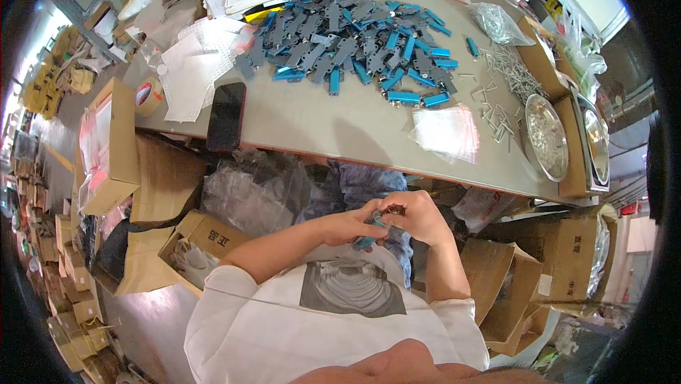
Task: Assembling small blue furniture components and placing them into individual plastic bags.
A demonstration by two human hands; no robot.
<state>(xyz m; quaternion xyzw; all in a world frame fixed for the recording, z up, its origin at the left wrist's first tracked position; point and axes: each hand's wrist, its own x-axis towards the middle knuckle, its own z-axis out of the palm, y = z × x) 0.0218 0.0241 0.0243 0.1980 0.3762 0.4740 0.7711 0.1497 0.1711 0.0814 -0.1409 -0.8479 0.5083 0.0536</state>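
Both my hands meet over my lap, below the table's front edge (369,160). My left hand (355,226) and my right hand (415,215) are closed together around a small blue and grey metal part (367,240), which pokes out beneath my fingers. A big heap of the same blue and grey parts (355,36) lies on the far half of the grey table. Loose metal screws (507,75) are scattered to the right of the heap.
A dark phone (227,116) lies at the table's left front. Small clear zip bags (447,132) sit near the front right, beside a round steel dish (547,137) of screws. Papers (195,64) and a tape roll (148,94) lie left. Cardboard boxes (110,146) and plastic bags (255,189) crowd the floor.
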